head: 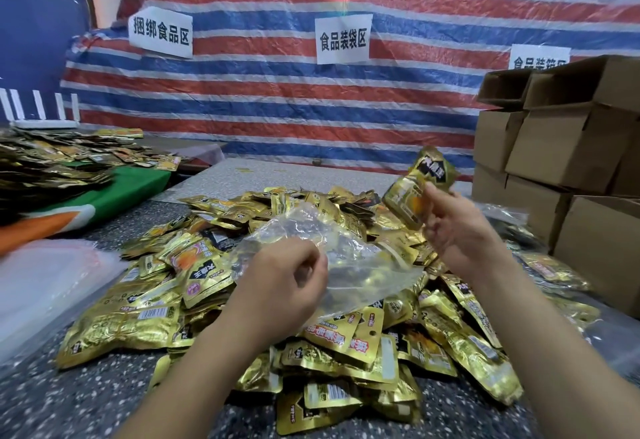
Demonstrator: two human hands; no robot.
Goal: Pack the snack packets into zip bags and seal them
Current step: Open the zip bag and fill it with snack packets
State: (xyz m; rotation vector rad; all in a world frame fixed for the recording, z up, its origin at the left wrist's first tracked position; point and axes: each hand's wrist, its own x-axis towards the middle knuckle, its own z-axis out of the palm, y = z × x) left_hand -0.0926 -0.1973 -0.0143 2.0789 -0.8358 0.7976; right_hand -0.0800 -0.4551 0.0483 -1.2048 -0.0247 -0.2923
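Snack packets (417,185) gripped in right hand (453,227); left hand (287,286) pinches zip bag (332,258)

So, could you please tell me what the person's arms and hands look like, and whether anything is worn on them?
Both forearms are bare as far as the frame shows: no sleeves, gloves or watch. The left hand and right hand carry no visible rings or bracelets. Fingernails look short and unpainted where they show. Nothing above the forearms is in view, so any clothing higher up cannot be told.
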